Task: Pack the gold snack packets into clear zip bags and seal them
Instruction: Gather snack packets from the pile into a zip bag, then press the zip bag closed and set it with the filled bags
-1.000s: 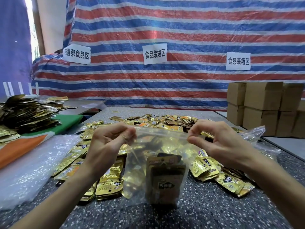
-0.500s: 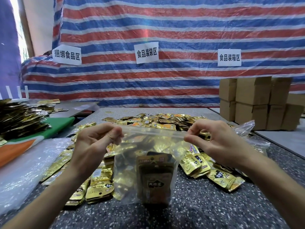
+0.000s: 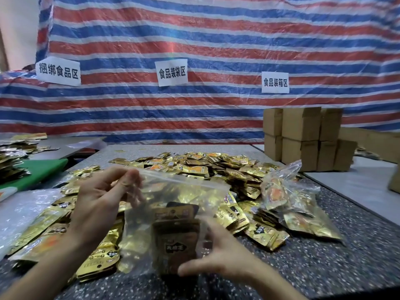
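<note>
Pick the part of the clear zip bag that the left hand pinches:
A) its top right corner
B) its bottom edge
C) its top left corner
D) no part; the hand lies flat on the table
C: the left hand pinches the clear zip bag at its top left corner; nothing holds the top right corner.

The speckled table [image 3: 357, 267] carries a heap of gold snack packets [image 3: 216, 167]; filled clear bags [image 3: 287, 191] lie on its right.
</note>
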Demonstrator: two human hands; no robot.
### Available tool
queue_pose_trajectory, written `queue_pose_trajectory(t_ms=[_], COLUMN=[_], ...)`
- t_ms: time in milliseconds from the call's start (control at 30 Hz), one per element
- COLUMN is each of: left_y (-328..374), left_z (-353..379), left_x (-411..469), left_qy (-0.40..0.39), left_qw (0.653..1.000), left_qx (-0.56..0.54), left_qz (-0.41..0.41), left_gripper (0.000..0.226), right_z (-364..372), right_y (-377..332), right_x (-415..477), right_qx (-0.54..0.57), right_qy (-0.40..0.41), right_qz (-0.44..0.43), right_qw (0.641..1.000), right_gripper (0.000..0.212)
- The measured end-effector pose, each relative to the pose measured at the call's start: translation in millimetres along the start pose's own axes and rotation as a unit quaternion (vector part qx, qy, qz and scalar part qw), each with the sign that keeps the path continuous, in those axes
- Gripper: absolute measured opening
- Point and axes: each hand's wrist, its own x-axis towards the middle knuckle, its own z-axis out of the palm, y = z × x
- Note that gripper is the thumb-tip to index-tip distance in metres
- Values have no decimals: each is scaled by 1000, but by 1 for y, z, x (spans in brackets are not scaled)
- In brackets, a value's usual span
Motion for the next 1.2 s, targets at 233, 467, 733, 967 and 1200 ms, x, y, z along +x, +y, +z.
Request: queue_pose_trajectory(t_ms=[233,467,733,967,1200], left_y=[10,12,14,5,3], left_z=[26,69,106,90,64], left_x=[3,-9,-23,-25,-24], left_qy=[9,-69,-156,-153,-131], left_qw=[1000,993,982,982,984], left_qx=[12,99,104,113,119], left_qz=[23,-15,19,4,-6], left_gripper=[20,65,37,30,21], right_z=[4,-71,-172,-175,-146], right_y=[8,-4,20,74,50], right_x=[-2,-12,13,25,63], right_qx=[84,138,-106,-374,-440], right_qy=[122,269,422,360,414], right_qz=[-54,-56,183,352,279], right_qw=[988,952,881,779,746], right_gripper=[44,30,33,22,82])
